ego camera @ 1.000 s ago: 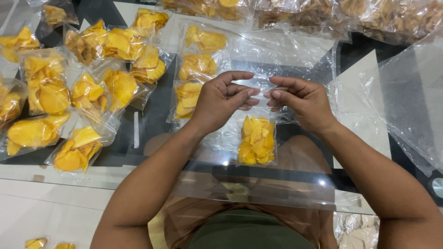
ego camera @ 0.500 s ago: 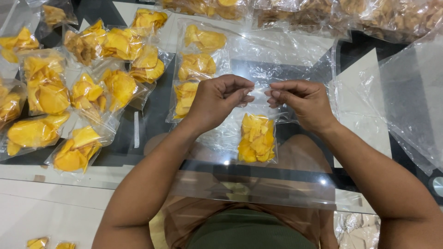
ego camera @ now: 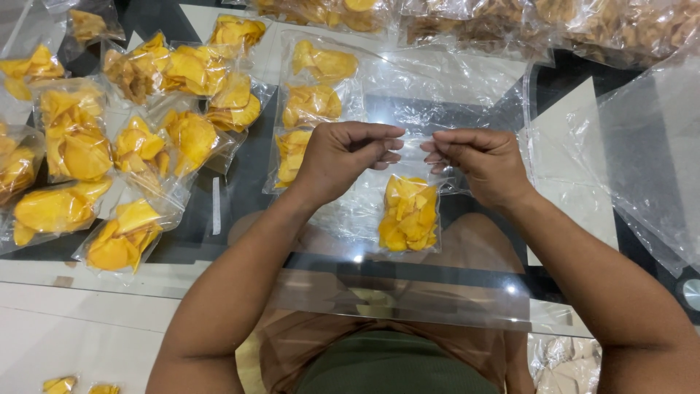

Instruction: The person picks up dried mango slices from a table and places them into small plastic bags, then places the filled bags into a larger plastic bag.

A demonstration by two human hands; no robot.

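Head view: a small clear bag of yellow chips (ego camera: 410, 215) is pinched at its top edge by the left hand (ego camera: 343, 160) and the right hand (ego camera: 485, 164), each grip closed on a corner. Its long axis hangs downward toward the near edge of the glass tabletop (ego camera: 219, 241), equally near both hands.

Two bare forearms, no sleeves in view. Left hand (ego camera: 341, 162) and right hand (ego camera: 483, 164) bare: no gloves, no rings, no watch, no bracelets seen. Nails short, unpainted as far as visible. Olive-green garment (ego camera: 390, 365) over belly at bottom edge, plain, no print. Brown cloth (ego camera: 474, 252) over lap and thighs, seen through glass, plain, softly creased. Face not in view.
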